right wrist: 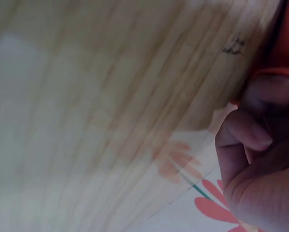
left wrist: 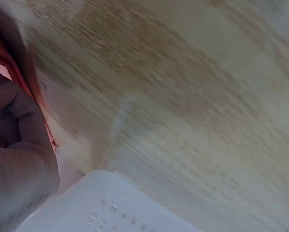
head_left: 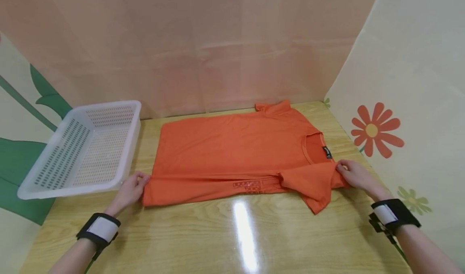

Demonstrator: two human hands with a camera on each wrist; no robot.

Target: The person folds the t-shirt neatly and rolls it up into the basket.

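An orange T-shirt lies sideways on the wooden table, hem to the left and neckline to the right. Its near side is folded over in a long strip, with part of a red print showing, and the near sleeve lies across the strip's right end. My left hand pinches the hem corner of that strip; in the left wrist view its fingers are curled at the orange cloth. At the shoulder by the neckline, my right hand pinches the cloth between thumb and curled fingers.
A white perforated plastic basket stands at the left, close beside my left hand. Behind the shirt rises a pinkish backdrop. A pale panel with a printed flower borders the table on the right.
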